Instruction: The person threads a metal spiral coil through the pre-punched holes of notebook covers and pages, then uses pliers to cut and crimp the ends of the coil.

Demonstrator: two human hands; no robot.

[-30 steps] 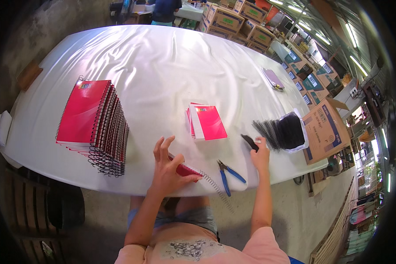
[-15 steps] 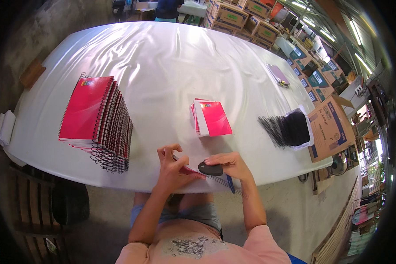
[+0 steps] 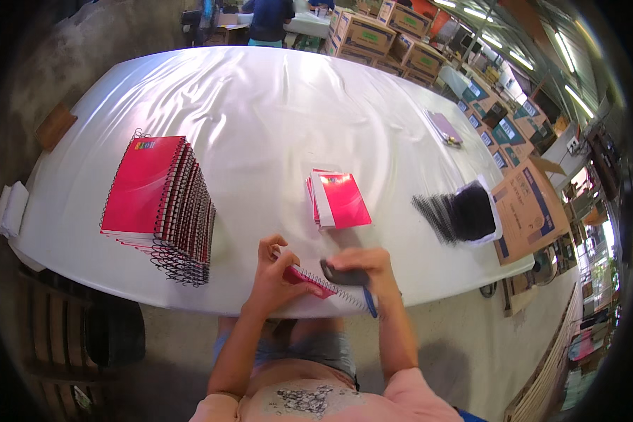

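Two hands worked at the lower-centre edge of the desk point(image 3: 274, 91), a white-covered oval top. Left hand point(image 3: 273, 276) gripped a red spiral notebook point(image 3: 308, 280) lying at the near edge of the desk, fingers curled over its left end. Right hand point(image 3: 364, 269) was closed on a black comb-like binding strip point(image 3: 342, 274), held against the notebook's right end, approx. over the wire spine point(image 3: 344, 294). Blue-handled pliers point(image 3: 370, 304) lay just beside the right hand, partly hidden under it, at the desk edge.

Other items on the desk:
- Tall stack of red spiral notebooks point(image 3: 163, 200), left of frame, well apart from the hands.
- Small pile of red covers point(image 3: 337, 199), centre, near and above the hands.
- Bundle of black binding strips point(image 3: 457, 216) on a white sheet, right of frame.
- Purple flat item point(image 3: 444, 128), upper right, too small to identify.

Off-desk: open cardboard box point(image 3: 527, 211) at right edge; further boxes point(image 3: 373, 32) along the top; another person point(image 3: 269, 17) stood at top centre, beyond the desk.
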